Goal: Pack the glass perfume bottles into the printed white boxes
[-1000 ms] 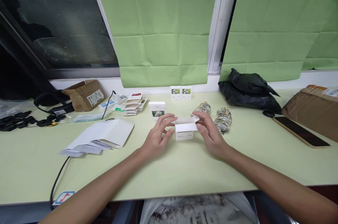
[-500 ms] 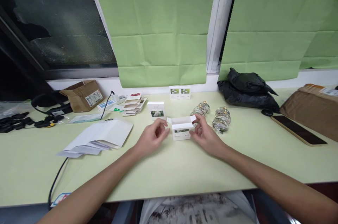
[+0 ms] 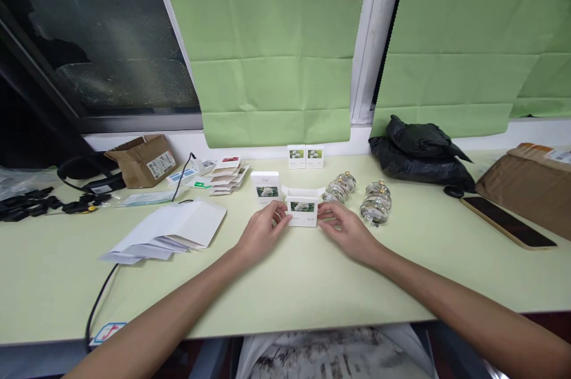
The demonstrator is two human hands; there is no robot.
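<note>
A small white cardboard box (image 3: 303,213) with a white-flower picture stands upright on the table, its top flaps spread apart. My left hand (image 3: 266,228) grips the box's left edge, with thumb and curled fingers against it. On the opposite edge, my right hand (image 3: 344,226) holds the box between thumb and fingers. Just behind and to the left stands another white box (image 3: 266,187) with a similar flower picture, its top closed. Two stacks of clear round containers with gold tops, one nearer (image 3: 376,203) and one farther (image 3: 339,187), lie right of the hands.
Two small boxes (image 3: 306,156) stand by the wall. On the left are white envelopes (image 3: 167,230), stacked packets (image 3: 226,177), an open brown carton (image 3: 143,162) and a black cable. To the right lie black bags (image 3: 419,153), a phone (image 3: 508,222) and a brown parcel (image 3: 530,182).
The box has tilted upright, so its front picture now faces me fully. My left hand has closed in on its left edge, and my right hand has moved from the flap down to the side.
</note>
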